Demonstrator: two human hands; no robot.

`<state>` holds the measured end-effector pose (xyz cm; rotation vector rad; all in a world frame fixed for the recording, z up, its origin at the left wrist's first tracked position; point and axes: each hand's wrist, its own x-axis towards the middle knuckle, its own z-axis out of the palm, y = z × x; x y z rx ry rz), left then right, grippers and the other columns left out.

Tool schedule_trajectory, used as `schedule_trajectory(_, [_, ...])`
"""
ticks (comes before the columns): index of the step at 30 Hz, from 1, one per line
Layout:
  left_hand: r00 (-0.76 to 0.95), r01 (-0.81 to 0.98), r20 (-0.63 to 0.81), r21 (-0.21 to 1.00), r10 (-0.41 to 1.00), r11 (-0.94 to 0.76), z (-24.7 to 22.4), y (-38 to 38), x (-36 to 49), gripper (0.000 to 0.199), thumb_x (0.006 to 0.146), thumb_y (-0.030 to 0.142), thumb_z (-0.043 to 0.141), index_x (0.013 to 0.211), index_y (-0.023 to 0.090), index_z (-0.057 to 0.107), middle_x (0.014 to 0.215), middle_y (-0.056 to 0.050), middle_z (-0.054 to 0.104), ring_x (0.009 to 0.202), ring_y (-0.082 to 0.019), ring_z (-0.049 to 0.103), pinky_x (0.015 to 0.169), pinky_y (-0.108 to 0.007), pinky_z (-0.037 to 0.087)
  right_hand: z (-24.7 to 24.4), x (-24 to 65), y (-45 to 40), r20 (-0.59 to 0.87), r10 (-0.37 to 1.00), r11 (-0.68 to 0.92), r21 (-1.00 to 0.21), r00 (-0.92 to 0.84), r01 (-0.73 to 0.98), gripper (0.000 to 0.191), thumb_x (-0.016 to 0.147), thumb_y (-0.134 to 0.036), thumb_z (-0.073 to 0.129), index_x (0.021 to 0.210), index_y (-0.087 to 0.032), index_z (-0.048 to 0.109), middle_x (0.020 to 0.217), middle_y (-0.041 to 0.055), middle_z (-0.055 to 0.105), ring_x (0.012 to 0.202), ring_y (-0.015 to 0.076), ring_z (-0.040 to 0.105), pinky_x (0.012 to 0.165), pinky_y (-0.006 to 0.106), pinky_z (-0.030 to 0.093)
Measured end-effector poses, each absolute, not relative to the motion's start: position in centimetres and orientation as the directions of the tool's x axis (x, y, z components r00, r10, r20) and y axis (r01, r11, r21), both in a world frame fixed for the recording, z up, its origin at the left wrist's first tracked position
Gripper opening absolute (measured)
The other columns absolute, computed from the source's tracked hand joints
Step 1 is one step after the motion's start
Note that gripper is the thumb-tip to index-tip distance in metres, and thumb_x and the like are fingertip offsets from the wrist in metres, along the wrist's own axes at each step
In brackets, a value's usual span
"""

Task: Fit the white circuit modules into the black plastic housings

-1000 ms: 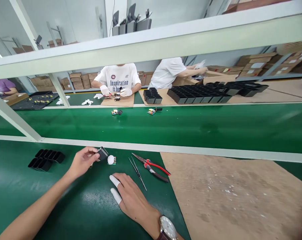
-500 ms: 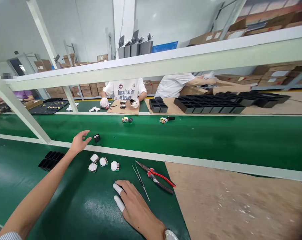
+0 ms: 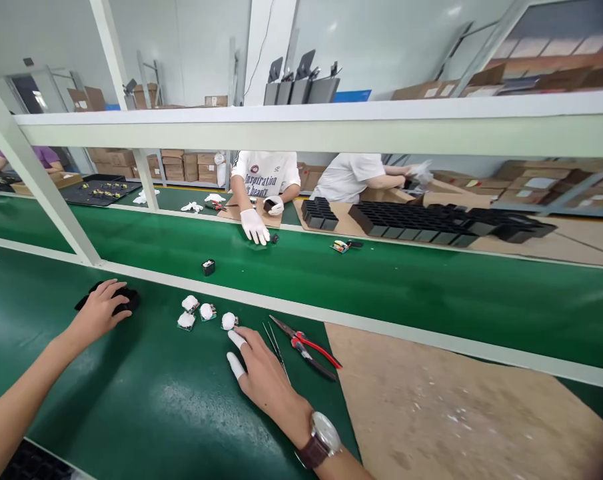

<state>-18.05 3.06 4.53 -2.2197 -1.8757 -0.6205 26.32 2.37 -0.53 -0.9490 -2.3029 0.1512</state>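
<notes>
My left hand (image 3: 101, 310) lies over a cluster of small black plastic cases (image 3: 130, 299) on the green bench, its fingers apart and curved; they hide much of the cluster. My right hand (image 3: 264, 367), with white finger cots on two fingertips, is open and low over the bench. Its fingertips reach the edge of a small circuit board with a white round lump (image 3: 228, 321); I cannot tell whether they touch. Several similar boards (image 3: 207, 311) sit to the left of it. Steel tweezers (image 3: 276, 348) and red-and-black long-nose pliers (image 3: 306, 348) lie right of that hand.
A pale rail (image 3: 261, 298) divides my bench from the green belt, where a filled black case (image 3: 208, 267) and a board (image 3: 340, 246) lie. Brown cardboard (image 3: 431, 400) covers the right side. Opposite, a co-worker's gloved hand (image 3: 254, 227) reaches onto the belt. A shelf beam (image 3: 301, 128) crosses above.
My left hand has moved back from beside the case on the belt to the black cases. My right hand has shifted forward toward the boards. The co-worker's gloved hand has reached onto the belt.
</notes>
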Motion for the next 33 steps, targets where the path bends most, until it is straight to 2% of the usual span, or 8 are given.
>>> schedule_trajectory(5, [0.2, 0.868, 0.403, 0.349, 0.893, -0.352, 6.0, 2.9, -12.0, 0.037, 0.094, 0.057, 0.065, 0.082, 0.024, 0.075, 0.139, -0.013, 0.07, 0.136, -0.041, 0.059, 0.115, -0.059, 0.049, -0.1, 24.8, 5.4, 0.47, 0.649, 0.739, -0.203, -0.598, 0.642, 0.045, 0.096, -0.005, 0.051, 0.139, -0.015, 0.056, 0.147, 0.0161, 0.058, 0.135, 0.0305, 0.057, 0.111, 0.051, 0.056])
schedule_trajectory(8, [0.355, 0.763, 0.272, 0.468, 0.894, -0.445, 6.7, 1.9, -6.4, 0.026, 0.1, 0.045, 0.063, 0.09, 0.024, 0.074, 0.147, -0.01, 0.064, 0.128, -0.032, 0.067, 0.109, -0.044, 0.055, 0.2, 24.5, 5.0, 0.406, 0.693, 0.697, -0.167, -0.596, 0.698, 0.033, 0.097, -0.008, 0.053, 0.128, -0.013, 0.062, 0.131, 0.0175, 0.065, 0.115, 0.031, 0.066, 0.097, 0.052, 0.061])
schedule_trajectory(11, [0.5, 0.653, 0.179, 0.565, 0.848, -0.504, 6.3, 1.0, -2.3, 0.014, 0.098, 0.035, 0.068, 0.092, 0.024, 0.074, 0.145, -0.009, 0.065, 0.125, -0.03, 0.069, 0.106, -0.039, 0.055, 0.5, 25.3, 3.3, 0.366, 0.737, 0.654, -0.173, -0.569, 0.736, 0.021, 0.101, -0.025, 0.06, 0.117, -0.014, 0.065, 0.11, 0.0152, 0.066, 0.096, 0.0312, 0.067, 0.086, 0.054, 0.061])
schedule_trajectory(15, [0.567, 0.516, 0.175, 0.686, 0.805, -0.513, 5.0, 1.1, 0.4, 0.005, 0.091, 0.026, 0.075, 0.091, 0.023, 0.071, 0.136, -0.01, 0.068, 0.114, -0.029, 0.071, 0.099, -0.037, 0.057, 0.7, 26.8, 1.4, 0.377, 0.725, 0.683, -0.291, -0.576, 0.67, 0.038, 0.101, -0.029, 0.064, 0.136, -0.016, 0.057, 0.132, 0.0166, 0.062, 0.115, 0.0319, 0.064, 0.097, 0.052, 0.06])
schedule_trajectory(18, [0.57, 0.478, 0.187, 0.716, 0.8, -0.508, 4.1, 1.5, 1.4, 0.013, 0.09, 0.022, 0.075, 0.101, 0.024, 0.069, 0.131, -0.011, 0.067, 0.116, -0.029, 0.068, 0.098, -0.037, 0.056, 0.3, 27.1, 1.1, 0.389, 0.68, 0.733, -0.336, -0.622, 0.591, 0.053, 0.101, -0.023, 0.063, 0.15, -0.016, 0.046, 0.152, 0.0171, 0.054, 0.137, 0.0337, 0.053, 0.109, 0.054, 0.055])
schedule_trajectory(23, [0.478, 0.458, 0.19, 0.779, 0.858, -0.428, 2.1, 1.0, 1.5, 0.053, 0.088, 0.031, 0.082, 0.137, 0.028, 0.06, 0.133, -0.012, 0.065, 0.117, -0.03, 0.067, 0.099, -0.041, 0.057, -0.3, 26.9, 0.6, 0.427, 0.695, 0.718, -0.373, -0.578, 0.588, 0.044, 0.101, -0.014, 0.055, 0.144, -0.019, 0.053, 0.141, 0.0159, 0.062, 0.134, 0.0326, 0.057, 0.107, 0.056, 0.056])
schedule_trajectory(27, [0.434, 0.46, 0.15, 0.811, 0.888, -0.361, 1.2, 0.3, 1.0, 0.077, 0.081, 0.036, 0.089, 0.15, 0.032, 0.054, 0.142, -0.012, 0.062, 0.127, -0.034, 0.064, 0.108, -0.046, 0.054, -0.5, 27.3, 0.1, 0.452, 0.709, 0.704, -0.404, -0.541, 0.585, 0.053, 0.1, -0.012, 0.054, 0.152, -0.019, 0.044, 0.139, 0.0165, 0.062, 0.133, 0.0327, 0.057, 0.106, 0.055, 0.058])
schedule_trajectory(33, [0.417, 0.457, 0.114, 0.832, 0.902, -0.316, 1.3, 0.0, 1.1, 0.077, 0.086, 0.033, 0.085, 0.155, 0.034, 0.051, 0.148, -0.012, 0.061, 0.134, -0.034, 0.061, 0.117, -0.048, 0.049, -0.3, 27.3, 0.1, 0.494, 0.714, 0.698, -0.443, -0.496, 0.563, 0.045, 0.101, -0.012, 0.054, 0.144, -0.023, 0.049, 0.125, 0.0129, 0.066, 0.118, 0.0303, 0.063, 0.094, 0.051, 0.062])
